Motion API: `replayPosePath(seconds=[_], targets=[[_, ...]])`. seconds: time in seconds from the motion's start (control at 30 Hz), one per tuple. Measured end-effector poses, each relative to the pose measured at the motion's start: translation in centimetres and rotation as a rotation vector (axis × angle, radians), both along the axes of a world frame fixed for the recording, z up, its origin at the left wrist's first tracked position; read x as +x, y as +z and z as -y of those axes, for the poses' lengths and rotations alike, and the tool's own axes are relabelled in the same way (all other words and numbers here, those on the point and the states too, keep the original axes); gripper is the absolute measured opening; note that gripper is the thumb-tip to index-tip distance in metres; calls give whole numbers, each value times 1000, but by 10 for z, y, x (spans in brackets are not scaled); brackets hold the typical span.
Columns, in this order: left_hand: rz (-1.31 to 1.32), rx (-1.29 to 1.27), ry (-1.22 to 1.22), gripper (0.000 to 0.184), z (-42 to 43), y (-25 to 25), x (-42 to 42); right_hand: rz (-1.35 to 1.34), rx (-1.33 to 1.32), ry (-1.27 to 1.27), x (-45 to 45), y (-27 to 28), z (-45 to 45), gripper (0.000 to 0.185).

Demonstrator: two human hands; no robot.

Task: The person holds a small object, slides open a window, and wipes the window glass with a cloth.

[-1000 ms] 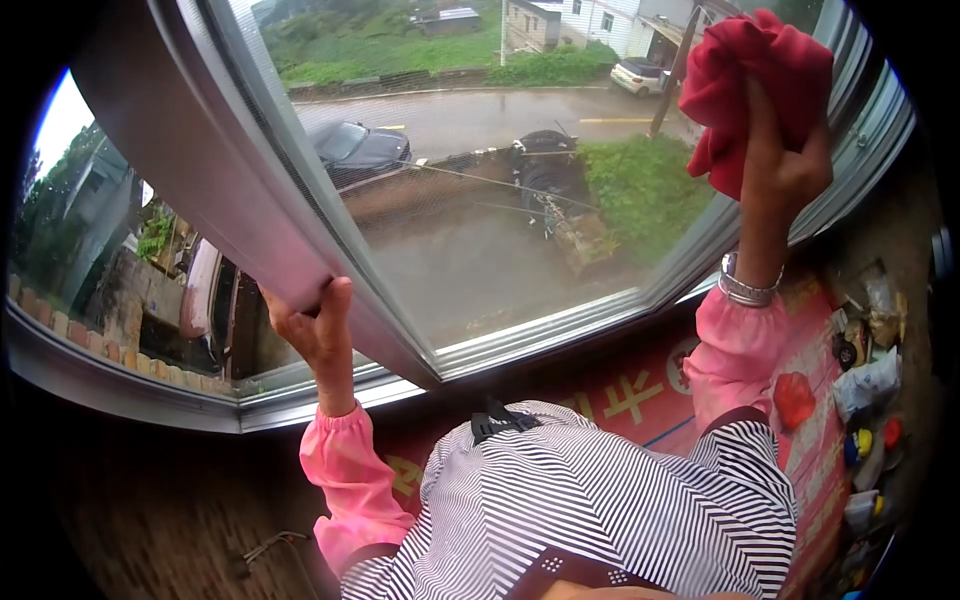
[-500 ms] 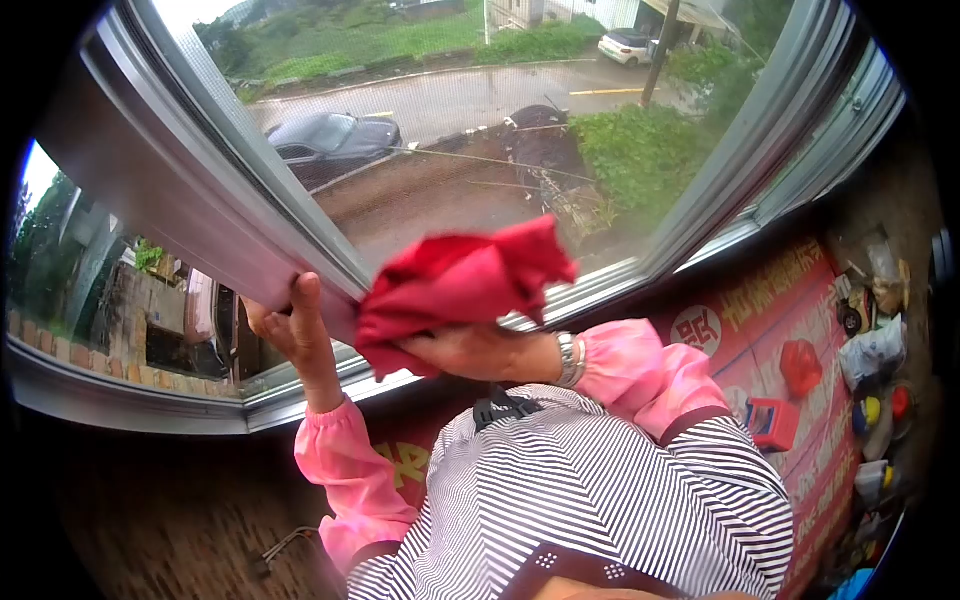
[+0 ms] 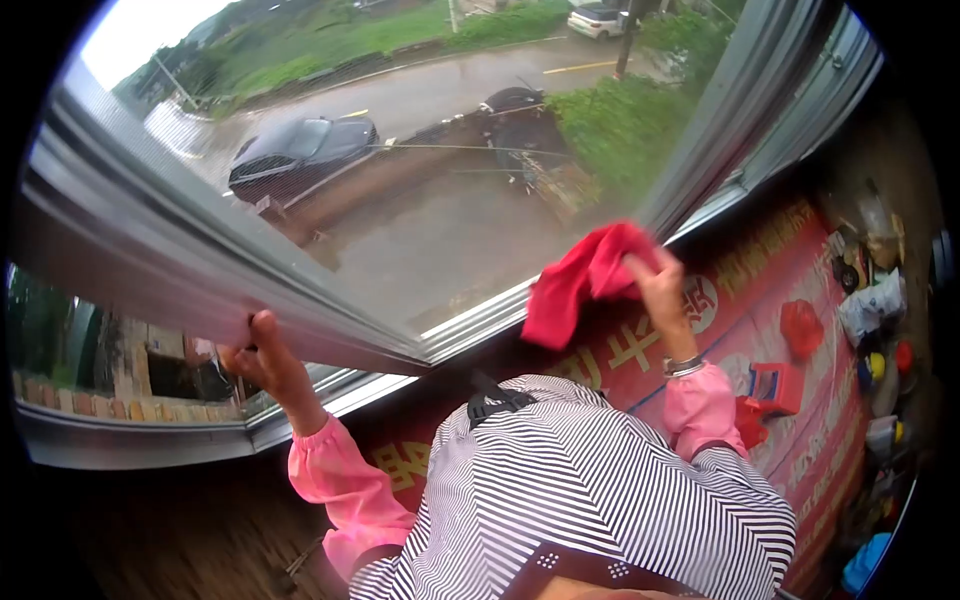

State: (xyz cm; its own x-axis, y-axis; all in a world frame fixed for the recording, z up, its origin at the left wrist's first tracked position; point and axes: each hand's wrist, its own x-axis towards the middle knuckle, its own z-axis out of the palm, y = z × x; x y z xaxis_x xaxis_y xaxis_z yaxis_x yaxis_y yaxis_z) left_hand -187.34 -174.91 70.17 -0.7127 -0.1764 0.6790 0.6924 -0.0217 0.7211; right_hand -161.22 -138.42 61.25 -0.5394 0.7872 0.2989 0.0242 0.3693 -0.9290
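My right hand (image 3: pixel 660 290) pinches one end of a red cloth (image 3: pixel 580 285), which hangs to the left over the window sill's inner edge. A metal watch circles that wrist. My left hand (image 3: pixel 275 372) grips the lower part of the grey window frame (image 3: pixel 240 300), with the thumb raised on its near face and the other fingers partly hidden. Pink sleeve covers (image 3: pixel 345 480) are on both forearms, over a striped top (image 3: pixel 580 470). Beside the red cloth runs the silver window track (image 3: pixel 480 325).
A red banner (image 3: pixel 740 340) with yellow characters lies below the window. On it are a red-and-blue box (image 3: pixel 775 388) and a red bag (image 3: pixel 801 330). Bags and bottles line the right side, including a white bag (image 3: pixel 872 305). Outside, a dark car (image 3: pixel 300 150) stands by a road.
My right hand has swung right with the red cloth, away from the left frame. My left hand keeps its hold on the frame. The view has shifted slightly.
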Motion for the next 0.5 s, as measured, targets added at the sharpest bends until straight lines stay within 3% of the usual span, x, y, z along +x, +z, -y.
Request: replayPosePath(seconds=[0.07,0.13,0.17,0.23,0.27,0.3,0.33,0.37,0.43,0.47,0.5], targets=[[69,-8,8,54,11,-20,-13,-97,213,-345,15,74,-8,33],[127,-65,-6,79,17,-22,-16,-208,393,-460,8,112,1,34],[151,-90,-2,89,16,-19,-14,-227,412,-420,3,112,-1,35],[162,-71,24,88,12,-19,-11,-120,392,-370,-14,114,15,38],[168,-62,39,88,11,-19,-10,-149,287,-131,-24,105,25,41],[175,-71,56,87,8,-18,-7,-192,344,-66,-39,90,41,38],[181,-80,71,86,5,-16,-2,-175,186,215,-48,72,58,39],[187,-90,83,85,2,-14,2,-68,317,374,-53,54,76,40],[135,-101,140,73,-1,-13,7,-30,159,725,-67,20,121,33],[107,-107,169,67,-4,-12,8,-39,219,818,-76,-8,134,29],[119,-89,131,67,-5,-12,8,-214,444,704,-79,-3,145,26]])
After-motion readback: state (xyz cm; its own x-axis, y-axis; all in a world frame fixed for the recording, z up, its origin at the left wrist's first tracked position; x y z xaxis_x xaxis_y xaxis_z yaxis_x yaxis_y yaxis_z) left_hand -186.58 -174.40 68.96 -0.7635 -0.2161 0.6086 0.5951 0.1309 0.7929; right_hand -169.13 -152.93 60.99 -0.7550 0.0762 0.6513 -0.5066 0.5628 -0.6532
